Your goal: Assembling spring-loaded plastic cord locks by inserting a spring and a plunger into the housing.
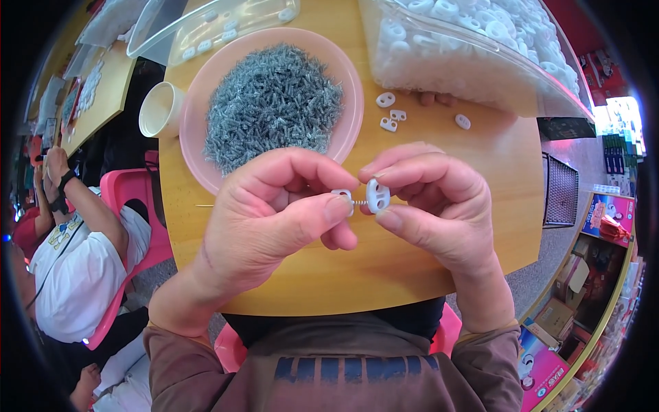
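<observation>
Lettering point(357, 369) (navy) across shirt point(336, 397); white piece point(343, 193) point(378, 196) in each hand point(257, 216) point(458, 220).

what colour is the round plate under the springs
Pale pink; the plate shows best in the head view.

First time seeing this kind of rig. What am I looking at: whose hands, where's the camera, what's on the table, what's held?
No robot here, just a person's bare hands. The single picture comes from the left of two fisheye cameras on their head, looking down, so straight edges bend.

The left hand pinches a white piece, the right hand another white piece, with a small spring between them.

On the table: a pink plate heaped with springs, a cup, two clear tubs holding white pieces, and some loose pieces.

Someone else sits at the left.
</observation>
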### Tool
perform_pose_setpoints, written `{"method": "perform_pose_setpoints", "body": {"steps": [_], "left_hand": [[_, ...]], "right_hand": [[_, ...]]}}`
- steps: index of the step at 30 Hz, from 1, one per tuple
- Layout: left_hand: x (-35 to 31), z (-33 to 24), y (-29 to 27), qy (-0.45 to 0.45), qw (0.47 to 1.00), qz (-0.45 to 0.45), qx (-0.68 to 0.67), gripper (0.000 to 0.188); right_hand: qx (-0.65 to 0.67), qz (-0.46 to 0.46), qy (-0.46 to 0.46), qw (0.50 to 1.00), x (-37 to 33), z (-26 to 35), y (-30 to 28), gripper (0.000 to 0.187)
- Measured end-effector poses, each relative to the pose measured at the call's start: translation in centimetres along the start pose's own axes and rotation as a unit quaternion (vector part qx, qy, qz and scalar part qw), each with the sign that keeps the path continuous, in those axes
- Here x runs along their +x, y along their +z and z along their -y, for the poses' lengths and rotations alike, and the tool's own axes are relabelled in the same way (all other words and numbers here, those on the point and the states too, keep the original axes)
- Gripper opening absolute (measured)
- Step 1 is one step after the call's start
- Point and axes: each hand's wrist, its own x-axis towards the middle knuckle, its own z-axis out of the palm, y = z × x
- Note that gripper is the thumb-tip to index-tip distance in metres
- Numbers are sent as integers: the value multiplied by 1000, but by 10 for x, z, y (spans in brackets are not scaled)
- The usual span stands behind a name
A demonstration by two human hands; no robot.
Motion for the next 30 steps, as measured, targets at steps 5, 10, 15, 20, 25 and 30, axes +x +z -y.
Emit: {"method": "perform_pose_setpoints", "body": {"steps": [5,10,15,20,25,30], "left_hand": [[1,4,-4,3,1000,28,5,17],[2,5,-5,8,1000,24,11,16],[3,7,-5,13,1000,21,19,16],[3,8,-5,12,999,15,34,17],[5,9,-7,15,999,18,45,16],[5,9,-6,16,998,7,52,16]], "right_hand": [[-22,6,-7,1000,0,0,1,26],[-15,4,-1,1000,-1,1,1,26],[-22,2,-9,1000,-1,0,1,26],[-42,1,-18,999,-1,0,2,26],[-80,-1,-36,996,0,-1,2,26],[-158,7,-51,986,-1,0,0,26]]}}
